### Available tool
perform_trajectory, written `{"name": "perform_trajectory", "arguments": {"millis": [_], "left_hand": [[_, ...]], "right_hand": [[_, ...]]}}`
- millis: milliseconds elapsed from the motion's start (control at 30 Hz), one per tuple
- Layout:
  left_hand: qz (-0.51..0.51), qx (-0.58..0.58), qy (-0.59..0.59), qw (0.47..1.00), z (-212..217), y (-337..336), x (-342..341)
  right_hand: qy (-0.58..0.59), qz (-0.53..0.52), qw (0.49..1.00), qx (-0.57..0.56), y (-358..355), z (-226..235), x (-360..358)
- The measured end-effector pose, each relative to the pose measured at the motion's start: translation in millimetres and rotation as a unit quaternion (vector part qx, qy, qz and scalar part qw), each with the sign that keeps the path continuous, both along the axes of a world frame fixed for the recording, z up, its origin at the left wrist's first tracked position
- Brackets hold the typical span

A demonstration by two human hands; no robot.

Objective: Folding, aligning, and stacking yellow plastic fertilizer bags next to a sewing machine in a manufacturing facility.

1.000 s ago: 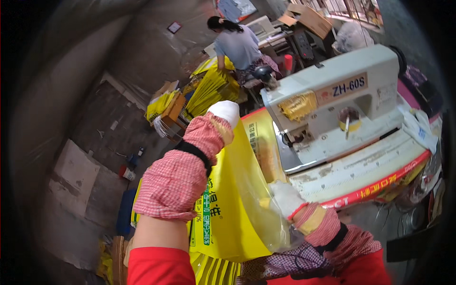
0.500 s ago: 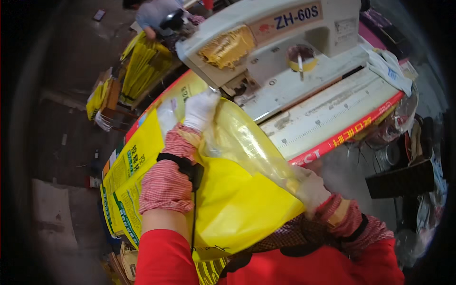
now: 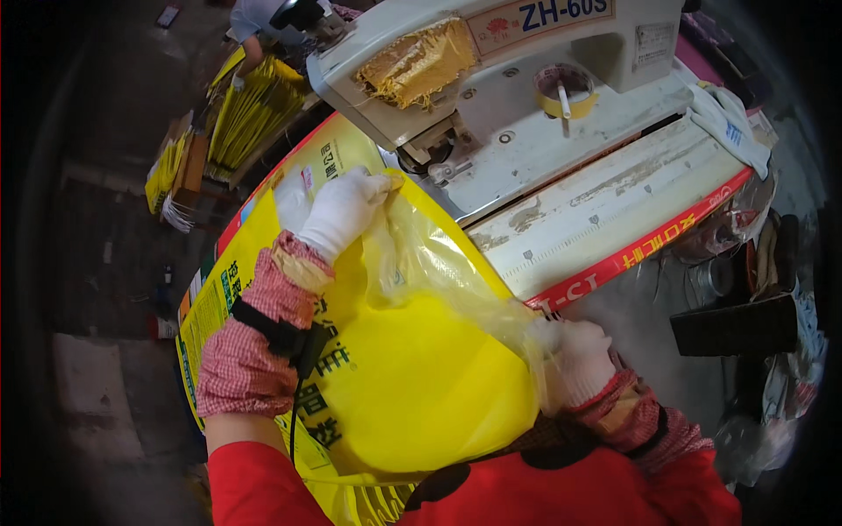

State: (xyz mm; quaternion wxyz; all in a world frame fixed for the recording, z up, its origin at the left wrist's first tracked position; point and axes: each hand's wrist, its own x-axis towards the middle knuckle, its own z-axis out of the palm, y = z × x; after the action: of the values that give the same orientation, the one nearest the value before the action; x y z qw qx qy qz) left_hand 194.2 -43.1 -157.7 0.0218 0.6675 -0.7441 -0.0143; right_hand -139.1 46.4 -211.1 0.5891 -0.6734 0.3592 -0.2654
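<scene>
A large yellow printed plastic sack (image 3: 438,377) lies across my front, a clear film liner (image 3: 438,250) showing along its upper edge. My left hand (image 3: 342,210), in a white glove, pinches the sack's edge with the liner close to the needle area of a pale sewing machine (image 3: 412,145). Gripping the other end of that edge, near the machine bed's front right, is my right hand (image 3: 579,361), gloved and slightly blurred. The sack's edge is stretched between both hands. Checked red sleeve covers wrap both forearms.
A roll of yellow tape (image 3: 566,91) with a white stick sits on the machine. A white glove (image 3: 724,123) rests at the bed's far right. Folded yellow sacks (image 3: 254,123) stand at the upper left, by another person's arm (image 3: 253,54). A dark box (image 3: 735,329) is at right.
My left hand has moved left and slightly down with the sack's edge. The sack's front has turned, so more large dark print shows. My right hand still grips the other end.
</scene>
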Motion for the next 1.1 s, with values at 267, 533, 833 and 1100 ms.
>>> {"name": "perform_trajectory", "arguments": {"millis": [267, 533, 833, 1100], "left_hand": [[-0.044, -0.07, 0.053, 0.995, -17.5, -63.3, 37.1], [0.025, -0.17, -0.136, 0.976, 84.1, -105.9, 42.1], [-0.227, 0.008, -0.065, 0.972, 140.3, -7.7, -130.3], [0.022, 0.527, -0.017, 0.85, 159.7, -0.2, -153.6]], "right_hand": [[0.208, 0.009, 0.926, -0.314, -31.4, -5.8, 29.7], [0.36, 0.157, 0.892, -0.225, -106.5, 79.1, 121.5], [0.188, 0.361, 0.823, -0.395, -248.6, -11.9, 169.9], [0.091, 0.428, 0.846, -0.305, -189.4, 38.5, 159.9]]}}
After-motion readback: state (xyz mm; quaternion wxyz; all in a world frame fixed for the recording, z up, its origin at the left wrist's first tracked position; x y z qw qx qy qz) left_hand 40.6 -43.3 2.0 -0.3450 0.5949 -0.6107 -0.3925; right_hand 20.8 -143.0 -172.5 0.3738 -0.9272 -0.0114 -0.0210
